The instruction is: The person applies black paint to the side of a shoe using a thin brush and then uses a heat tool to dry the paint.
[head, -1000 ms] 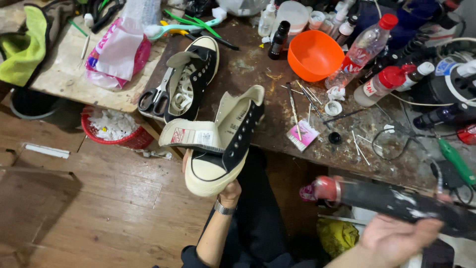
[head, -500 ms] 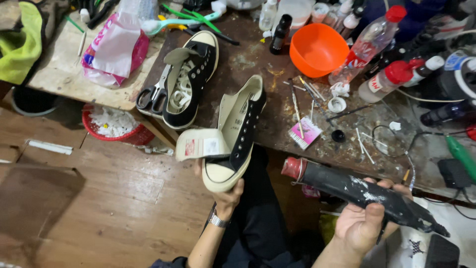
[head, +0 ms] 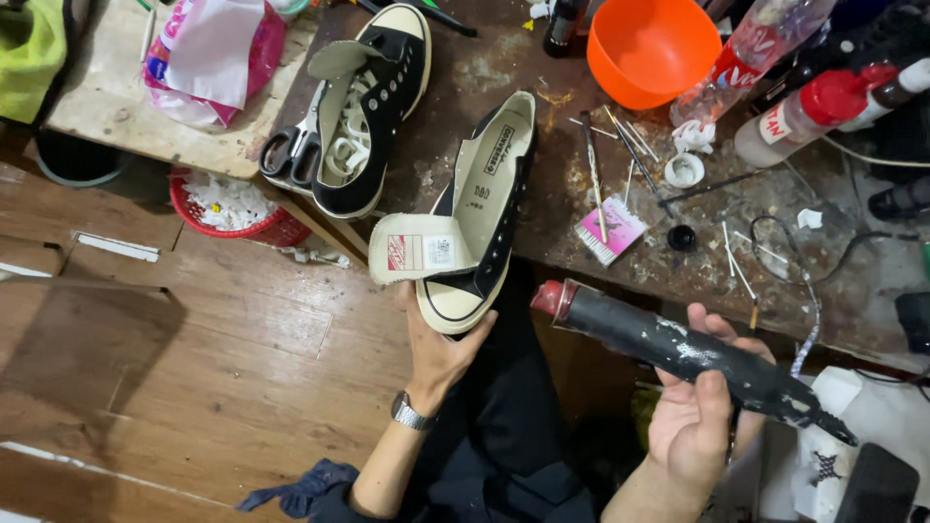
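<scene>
My left hand [head: 441, 349] cupped the toe end of a black low-top sneaker [head: 481, 208] from below, fingers wrapped round the cream sole, clamped on it. Shoe lay w/ its heel on the stained workbench [head: 542, 68], toe hanging off the front edge toward me; the cream tongue [head: 417, 249] was folded out to the left side. My right hand [head: 696, 416] was closed around a black paint-flecked heat gun [head: 683, 353], thumb up along the body, its red nozzle [head: 554, 297] just beside the sneaker's toe, not touching as far as I could tell. A 2nd black sneaker [head: 373, 107] sat further back at the bench edge, scissors [head: 295, 145] touching its left side. Orange bowl [head: 651, 48] at the back, near plastic bottles [head: 794, 116]. Small brush [head: 610, 228] lay right of the held shoe. Red basket [head: 232, 205] stood on the wood floor below.
</scene>
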